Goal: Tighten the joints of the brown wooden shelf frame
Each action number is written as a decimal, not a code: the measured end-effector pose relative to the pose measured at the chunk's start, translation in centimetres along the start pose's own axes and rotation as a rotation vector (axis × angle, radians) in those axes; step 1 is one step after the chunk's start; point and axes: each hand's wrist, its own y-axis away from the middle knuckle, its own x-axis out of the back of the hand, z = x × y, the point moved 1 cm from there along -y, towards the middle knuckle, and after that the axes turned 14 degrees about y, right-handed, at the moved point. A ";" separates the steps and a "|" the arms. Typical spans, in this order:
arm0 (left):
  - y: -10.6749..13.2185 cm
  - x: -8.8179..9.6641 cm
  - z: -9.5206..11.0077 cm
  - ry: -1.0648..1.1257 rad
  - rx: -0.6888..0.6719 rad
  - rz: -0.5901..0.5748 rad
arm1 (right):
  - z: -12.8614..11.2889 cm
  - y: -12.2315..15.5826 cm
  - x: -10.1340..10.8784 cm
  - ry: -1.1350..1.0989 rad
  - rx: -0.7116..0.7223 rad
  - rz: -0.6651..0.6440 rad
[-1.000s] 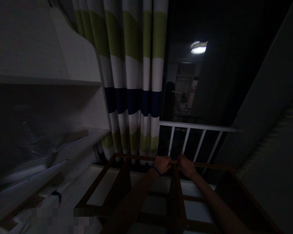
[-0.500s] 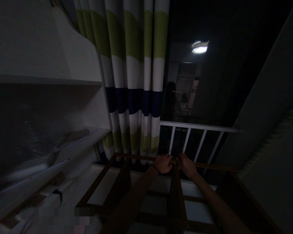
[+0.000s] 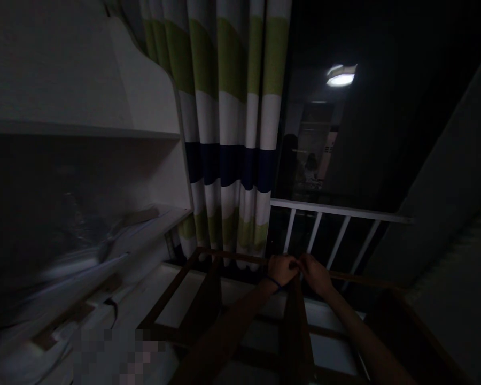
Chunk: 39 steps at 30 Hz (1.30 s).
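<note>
A brown wooden frame with several rails and uprights [image 3: 299,326] stands in front of me, dimly lit. Over the joint where its middle board meets the far rail, my left hand [image 3: 282,269] is closed, a dark band around its wrist. Close against it from the other side, my right hand [image 3: 315,274] is closed too, its fingertips meeting the left ones. Whatever small thing lies between the fingers is hidden by them and by the dark. Both forearms reach across the frame.
On the left stands a white shelf unit [image 3: 160,166] holding clear plastic-wrapped items [image 3: 84,230]. A striped curtain [image 3: 234,117] hangs behind the frame. To its right are a white railing [image 3: 340,211] and a dark window [image 3: 316,123] with a lamp's reflection.
The camera view has swung slightly left, so everything sits further right. My hands have drawn closer together at the joint, the left one turning more inward.
</note>
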 end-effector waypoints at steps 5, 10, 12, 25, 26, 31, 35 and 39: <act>0.3 -0.7 0.0 0.040 0.034 0.013 | 0.7 0.0 -0.7 -0.103 0.068 0.040; 0.3 -1.3 -0.7 0.043 0.034 -0.003 | 1.5 -0.4 -1.3 -0.229 0.135 0.169; 0.3 -1.5 -0.9 0.057 0.012 -0.008 | 1.6 -0.5 -1.4 -0.256 0.145 0.180; 0.3 -1.6 -1.1 0.051 -0.007 -0.014 | 2.2 -0.8 -1.0 -0.264 0.171 0.169; 0.3 -1.6 -1.1 0.052 -0.010 -0.014 | 2.2 -0.7 -1.0 -0.264 0.169 0.169; 0.3 -1.6 -1.2 0.041 -0.024 -0.010 | 2.4 -0.7 -1.4 -0.286 0.127 0.066; 0.3 -1.8 -1.4 0.024 -0.022 -0.012 | 2.4 -0.6 -1.6 -0.317 0.099 0.011; 0.1 -2.0 -1.6 0.032 -0.028 0.001 | 1.8 -0.4 -1.0 -0.318 0.104 0.090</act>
